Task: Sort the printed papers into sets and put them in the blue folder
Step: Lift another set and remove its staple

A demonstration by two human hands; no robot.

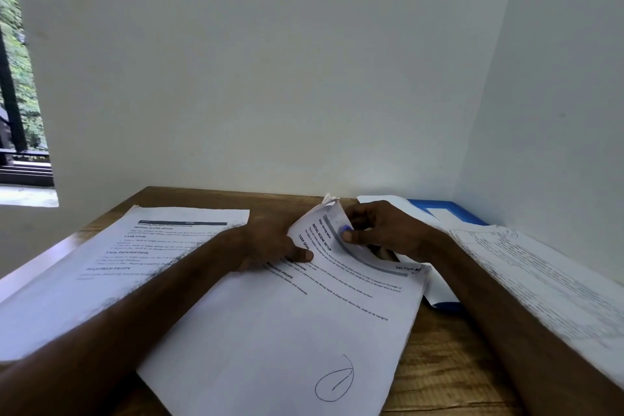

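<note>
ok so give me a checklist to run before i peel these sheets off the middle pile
1. Grip: the right hand pinches the curled top corner of the middle pile: ok.
2. Hold-down: the left hand rests on the pile, thumb flat on the top sheet: ok.
3. Number of sheets in the pinch: cannot tell.
4. The left pile free to take sheets: not ok, the left forearm crosses over it.
5. The blue folder clear to open: not ok, papers cover most of it.
</note>
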